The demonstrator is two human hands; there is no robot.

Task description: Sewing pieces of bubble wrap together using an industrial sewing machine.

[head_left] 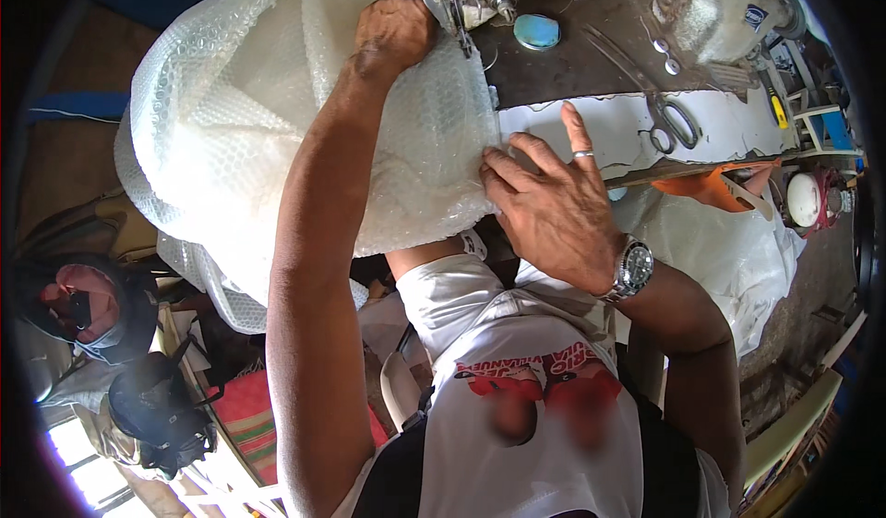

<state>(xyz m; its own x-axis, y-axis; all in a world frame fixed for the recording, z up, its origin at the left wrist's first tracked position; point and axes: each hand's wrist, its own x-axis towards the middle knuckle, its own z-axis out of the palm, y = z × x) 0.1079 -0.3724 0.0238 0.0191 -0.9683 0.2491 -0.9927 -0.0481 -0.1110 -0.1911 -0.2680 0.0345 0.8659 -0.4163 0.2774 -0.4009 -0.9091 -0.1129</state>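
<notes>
A large sheet of clear bubble wrap (231,121) spreads over the left of the table and hangs down toward my lap. Its right edge runs under the needle area of a sewing machine (461,10). My left hand (397,27) is closed on the wrap just left of the needle bar, its fingertips partly hidden. Nearer to me, my right hand (554,204) pinches the wrap's right edge with bent fingers. One ringed finger of that hand stands out straight, and its thumb is hidden. A watch (633,267) sits on the right wrist.
Scissors (660,112) lie open on the tabletop, right of the machine, beside a light-blue rounded object (537,31). A yellow-handled screwdriver (777,109) is at the right end. Orange material (706,188) hangs from the front edge. Bags (157,407) crowd the lower left.
</notes>
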